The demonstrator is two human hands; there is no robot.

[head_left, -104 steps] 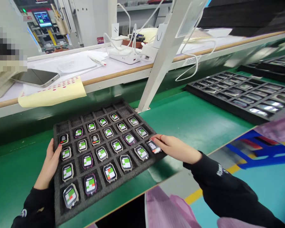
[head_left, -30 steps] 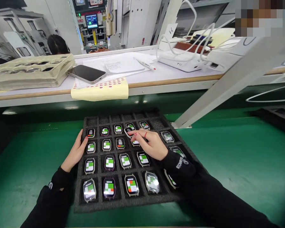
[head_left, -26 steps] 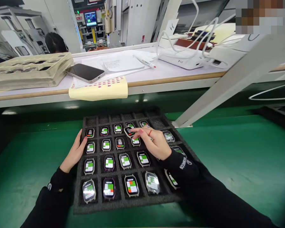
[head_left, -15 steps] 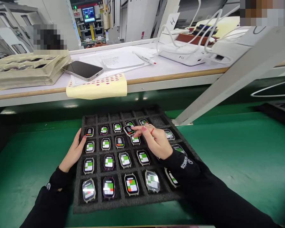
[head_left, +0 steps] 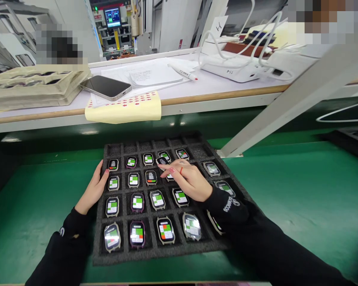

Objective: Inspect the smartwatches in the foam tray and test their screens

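A black foam tray (head_left: pixel 107 258) with square pockets holds several smartwatch bodies, many with lit green-and-white screens. At its left side, my left hand (head_left: pixel 92 190) grips the edge, thumb on top. My right hand (head_left: pixel 191 180) reaches over the tray from the right, index finger stretched out and apart from the thumb. Its fingertip is at the lower edge of a dark-screened smartwatch (head_left: pixel 162 160), which lies tilted across a divider. The other fingers are partly hidden. Below that finger, another smartwatch (head_left: pixel 151 177) shows a black screen with a red-and-green bar.
The tray rests on a green surface (head_left: pixel 301 190). Behind it, a raised shelf carries a phone (head_left: pixel 106 87), papers (head_left: pixel 155 75), a marker (head_left: pixel 182 72), a white device with cables (head_left: pixel 232 71) and stacked trays (head_left: pixel 32 91). A slanted white post (head_left: pixel 271 107) stands at right.
My right index fingertip has slid down and left from the tilted smartwatch's screen to its lower edge. My left hand stays on the tray. The view has shifted slightly.
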